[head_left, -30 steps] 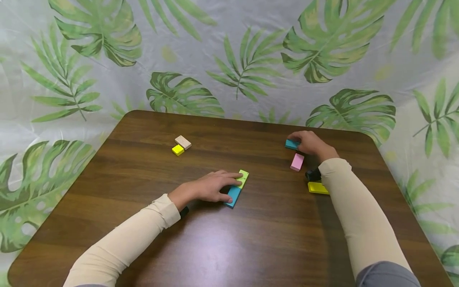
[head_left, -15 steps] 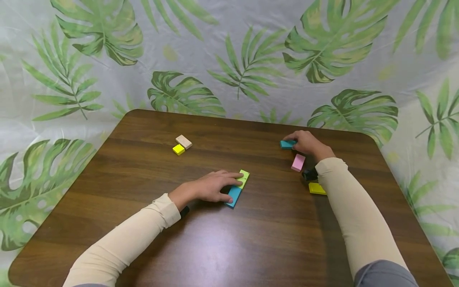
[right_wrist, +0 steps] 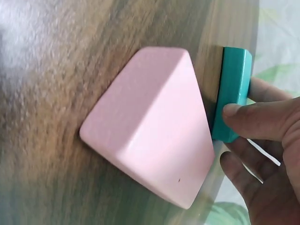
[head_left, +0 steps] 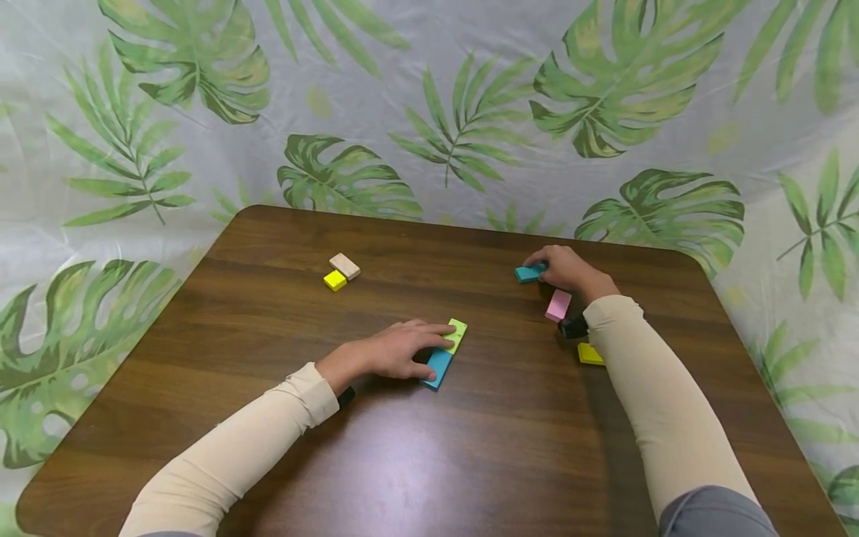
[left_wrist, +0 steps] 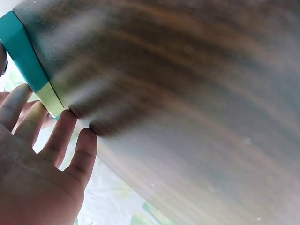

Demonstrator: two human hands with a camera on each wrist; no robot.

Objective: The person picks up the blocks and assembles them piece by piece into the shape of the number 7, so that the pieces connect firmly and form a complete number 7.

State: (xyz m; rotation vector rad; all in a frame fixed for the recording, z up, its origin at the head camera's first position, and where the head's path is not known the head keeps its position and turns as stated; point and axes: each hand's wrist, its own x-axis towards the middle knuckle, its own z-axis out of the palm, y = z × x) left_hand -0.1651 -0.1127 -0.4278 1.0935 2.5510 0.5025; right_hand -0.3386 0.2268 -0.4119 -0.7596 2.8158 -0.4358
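Note:
My left hand (head_left: 396,349) lies over two wooden blocks set end to end, a lime green block (head_left: 458,334) and a blue block (head_left: 438,365). Its fingertips touch the green one and its thumb rests by the near end of the blue one. In the left wrist view the fingers are fairly straight. Farther back on the right, my right hand (head_left: 572,270) pinches a teal block (head_left: 528,274) between thumb and fingers, low at the table. A pink block (right_wrist: 154,117) lies just in front of that hand, apart from the teal block.
A yellow block (head_left: 589,353) lies partly hidden under the right forearm. Toward the back left, a plain wood block (head_left: 345,265) and a small yellow block (head_left: 335,280) sit against each other. The brown table (head_left: 235,313) ends at a leaf-print curtain (head_left: 456,142).
My right hand has moved left with the teal block, which now sits slightly turned, left of the pink block. The left hand and its two blocks have stayed put.

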